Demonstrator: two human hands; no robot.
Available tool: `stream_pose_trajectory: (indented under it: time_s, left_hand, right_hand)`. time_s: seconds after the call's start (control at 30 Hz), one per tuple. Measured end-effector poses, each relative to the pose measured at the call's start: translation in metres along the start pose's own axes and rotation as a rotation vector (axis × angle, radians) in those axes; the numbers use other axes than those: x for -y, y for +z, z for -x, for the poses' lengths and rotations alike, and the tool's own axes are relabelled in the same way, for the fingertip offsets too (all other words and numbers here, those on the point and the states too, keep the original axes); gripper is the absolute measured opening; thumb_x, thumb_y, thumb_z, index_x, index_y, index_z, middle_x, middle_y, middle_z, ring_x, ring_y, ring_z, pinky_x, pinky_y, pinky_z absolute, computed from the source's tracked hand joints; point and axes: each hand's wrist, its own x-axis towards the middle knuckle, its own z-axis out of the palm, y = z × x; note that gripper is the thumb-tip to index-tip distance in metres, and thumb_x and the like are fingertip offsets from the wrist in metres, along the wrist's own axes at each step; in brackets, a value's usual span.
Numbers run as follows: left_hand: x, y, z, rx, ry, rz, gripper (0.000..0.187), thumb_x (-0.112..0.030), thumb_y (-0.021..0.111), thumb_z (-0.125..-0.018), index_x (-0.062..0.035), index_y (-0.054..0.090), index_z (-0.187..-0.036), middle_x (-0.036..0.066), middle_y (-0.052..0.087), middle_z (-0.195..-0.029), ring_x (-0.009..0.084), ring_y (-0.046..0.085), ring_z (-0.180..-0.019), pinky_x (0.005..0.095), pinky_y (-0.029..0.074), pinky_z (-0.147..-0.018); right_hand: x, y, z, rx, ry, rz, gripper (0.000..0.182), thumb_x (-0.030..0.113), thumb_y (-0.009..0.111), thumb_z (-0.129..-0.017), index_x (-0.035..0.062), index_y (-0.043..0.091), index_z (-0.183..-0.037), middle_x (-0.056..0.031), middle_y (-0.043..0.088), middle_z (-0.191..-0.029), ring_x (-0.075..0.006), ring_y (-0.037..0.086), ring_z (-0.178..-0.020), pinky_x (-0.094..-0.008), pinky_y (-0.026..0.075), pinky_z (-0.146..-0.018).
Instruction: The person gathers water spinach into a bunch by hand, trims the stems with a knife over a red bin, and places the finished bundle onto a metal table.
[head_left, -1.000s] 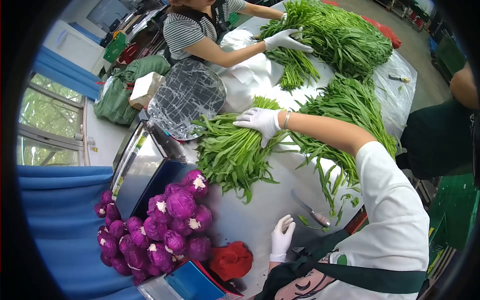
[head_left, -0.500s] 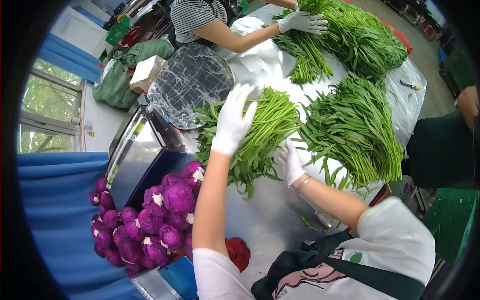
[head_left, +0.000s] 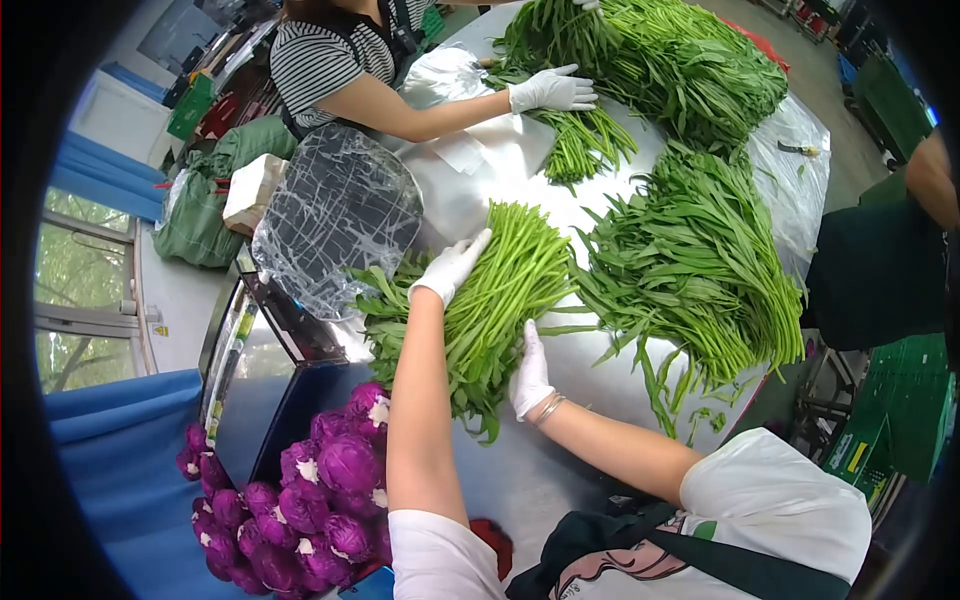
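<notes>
A bunch of water spinach [head_left: 515,265] lies on the metal table before me, its cut stems pointing to the far side and its leaves towards me. My left hand [head_left: 452,268], in a white glove, curves round the bunch's left side with fingers together, its thumb hidden. My right hand [head_left: 530,375], also gloved, stands upright against the lower right edge of the bunch, fingers stretched out and palm side turned to the leaves. Right of it spreads a larger heap of water spinach [head_left: 700,260].
Across the table [head_left: 600,380], a co-worker's gloved hand [head_left: 552,91] rests by another greens pile [head_left: 690,70]. A plastic-wrapped black plate [head_left: 345,215] stands left of the bunch. Purple cabbages [head_left: 345,475] are stacked at lower left. Another person's dark apron [head_left: 870,275] shows at right.
My left hand has come down from above the stems onto the bunch's side, its spread fingers now together. My right hand stays against the leaves. The co-worker's hand has shifted off the pile's top.
</notes>
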Motion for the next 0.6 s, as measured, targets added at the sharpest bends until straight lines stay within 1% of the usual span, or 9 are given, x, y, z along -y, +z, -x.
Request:
stream_pose_trajectory:
  time_s: [0.07,0.1,0.2,0.23,0.33,0.37,0.47,0.5,0.6]
  left_hand:
    - [-0.006,0.002,0.006,0.068,-0.041,-0.086,0.082,-0.068,0.032,-0.081,-0.0034,0.041,-0.131,0.019,0.040,-0.133,0.0295,0.035,-0.126,0.0330,0.024,-0.104]
    - [-0.007,0.006,0.008,0.048,-0.056,-0.125,0.086,-0.071,0.030,-0.079,-0.0017,0.044,-0.128,0.021,0.044,-0.129,0.0295,0.039,-0.123,0.0322,0.025,-0.103]
    - [-0.007,0.010,0.011,0.136,-0.093,-0.087,0.089,-0.072,0.030,-0.077,0.0007,0.043,-0.128,0.021,0.046,-0.128,0.0303,0.041,-0.121,0.0322,0.026,-0.102]
    - [-0.003,0.014,0.009,0.110,-0.102,-0.089,0.087,-0.070,0.034,-0.078,0.0023,0.046,-0.125,0.019,0.049,-0.125,0.0284,0.045,-0.117,0.0306,0.029,-0.099]
    - [0.002,0.021,0.009,0.218,-0.136,0.016,0.082,-0.068,0.037,-0.079,0.0011,0.050,-0.122,0.016,0.052,-0.122,0.0249,0.048,-0.113,0.0286,0.030,-0.098]
    - [-0.008,0.020,0.022,0.218,-0.147,0.047,0.078,-0.066,0.039,-0.080,-0.0005,0.052,-0.121,0.013,0.055,-0.120,0.0218,0.050,-0.111,0.0275,0.032,-0.097]
    - [-0.004,0.029,0.044,0.245,-0.137,0.036,0.091,-0.074,0.035,-0.073,0.0039,0.052,-0.118,0.022,0.051,-0.121,0.0318,0.047,-0.115,0.0318,0.031,-0.098]
    - [-0.009,0.028,0.061,0.239,-0.124,0.060,0.087,-0.071,0.038,-0.075,0.0030,0.053,-0.118,0.021,0.053,-0.119,0.0302,0.050,-0.112,0.0315,0.033,-0.097]
    - [0.002,0.042,0.087,0.253,-0.214,0.169,0.083,-0.069,0.042,-0.075,0.0015,0.054,-0.117,0.019,0.055,-0.117,0.0280,0.052,-0.109,0.0308,0.035,-0.094]
  right_hand:
    - [-0.004,0.011,0.002,0.110,0.047,-0.153,0.061,0.052,0.047,-0.085,0.0116,0.041,-0.130,-0.0076,0.042,-0.132,-0.0255,0.039,-0.118,-0.0402,0.031,-0.100]
    - [-0.002,0.017,0.003,0.114,0.027,-0.172,0.061,0.056,0.043,-0.086,0.0117,0.043,-0.128,-0.0056,0.046,-0.129,-0.0242,0.044,-0.115,-0.0391,0.034,-0.098]
    - [0.011,0.039,0.025,0.198,0.101,-0.340,0.063,0.059,0.039,-0.085,0.0119,0.045,-0.127,-0.0048,0.049,-0.126,-0.0224,0.047,-0.112,-0.0360,0.037,-0.097]
    - [0.013,0.043,0.030,0.178,0.083,-0.322,0.063,0.060,0.038,-0.086,0.0117,0.046,-0.126,-0.0047,0.051,-0.124,-0.0216,0.048,-0.111,-0.0343,0.038,-0.096]
    - [0.011,0.040,0.036,0.189,0.098,-0.312,0.063,0.060,0.038,-0.085,0.0118,0.046,-0.125,-0.0046,0.050,-0.125,-0.0216,0.048,-0.112,-0.0347,0.038,-0.096]
    - [0.009,0.038,0.040,0.196,0.099,-0.316,0.064,0.061,0.039,-0.085,0.0117,0.046,-0.125,-0.0046,0.051,-0.124,-0.0217,0.048,-0.111,-0.0347,0.038,-0.096]
    - [0.002,0.026,0.059,0.177,0.107,-0.267,0.064,0.061,0.040,-0.084,0.0112,0.047,-0.124,-0.0046,0.051,-0.123,-0.0215,0.048,-0.110,-0.0344,0.038,-0.095]
    - [-0.004,0.021,0.064,0.169,0.109,-0.278,0.062,0.059,0.039,-0.086,0.0103,0.047,-0.124,-0.0048,0.051,-0.122,-0.0214,0.048,-0.110,-0.0338,0.038,-0.095]
    - [-0.013,0.003,0.089,0.148,0.186,-0.239,0.060,0.057,0.038,-0.087,0.0102,0.046,-0.124,-0.0049,0.050,-0.123,-0.0208,0.047,-0.110,-0.0334,0.038,-0.095]
